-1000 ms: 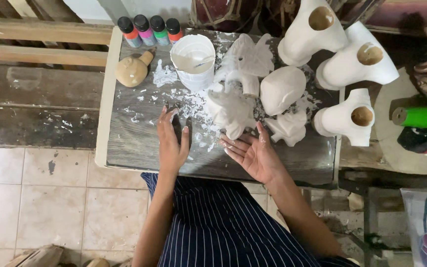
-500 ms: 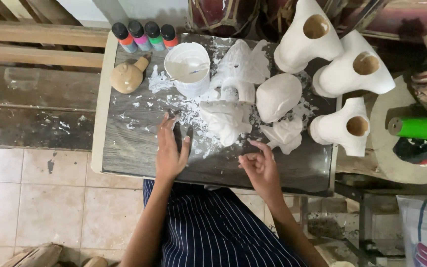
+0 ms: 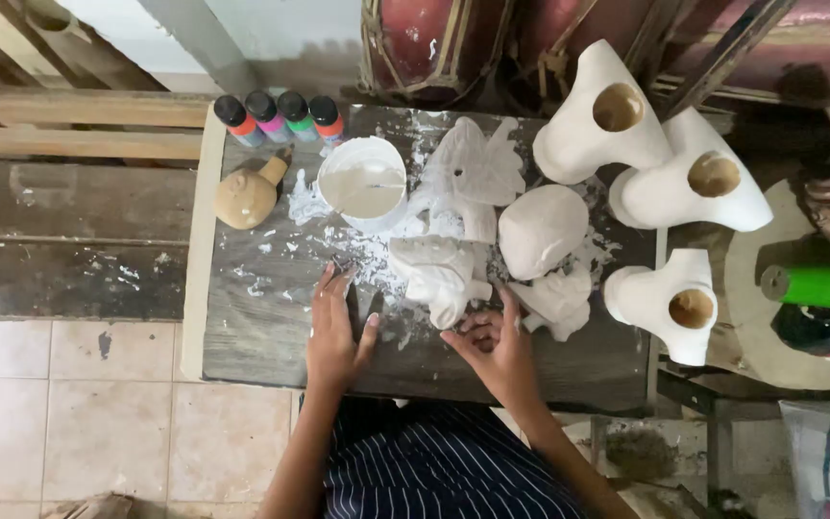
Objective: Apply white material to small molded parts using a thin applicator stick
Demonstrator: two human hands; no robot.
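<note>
I saw left hand (image 3: 335, 332) flat, open near table (image 3: 261, 336) front edge; right hand (image 3: 494, 348) curled loosely, empty, beside white figure (image 3: 439, 274).

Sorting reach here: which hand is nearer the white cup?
Left. The left hand lies flat just below the white cup; the right hand sits farther right.

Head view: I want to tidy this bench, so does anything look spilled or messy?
Yes. White flecks and smears are scattered over the dark wooden table, thickest between the white cup and the white figure. The left hand lies flat at their edge.
</note>
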